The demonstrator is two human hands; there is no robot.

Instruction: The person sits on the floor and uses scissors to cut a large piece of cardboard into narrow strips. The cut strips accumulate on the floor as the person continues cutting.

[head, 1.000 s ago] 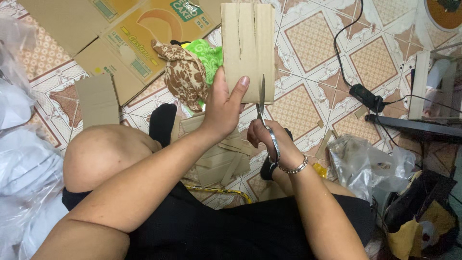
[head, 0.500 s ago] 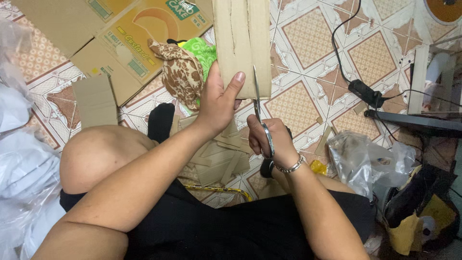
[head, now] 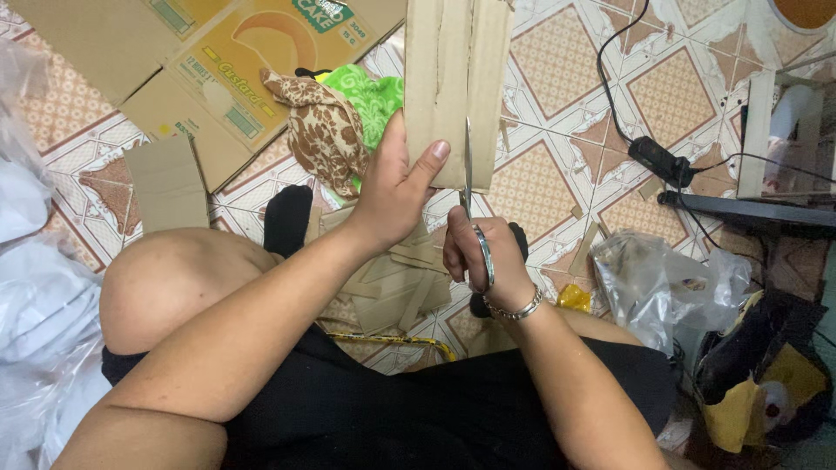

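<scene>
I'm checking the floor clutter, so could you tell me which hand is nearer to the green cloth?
Left. The left hand grips the cardboard sheet just right of the green cloth. The right hand, holding the scissors, sits lower and farther right.

Tan cardboard sheet (head: 453,78), silver scissors (head: 475,231), bright green cloth (head: 376,96), seemingly brown-flowered fabric (head: 322,130).

Both forearms are bare, with no sleeves in view. The right hand (head: 482,252) carries a silver chain bracelet (head: 514,309) at the wrist. The left hand (head: 394,187) carries no jewellery. A black garment (head: 418,409) covers the lap. One knee is bare. A black sock (head: 287,218) covers the foot.
</scene>
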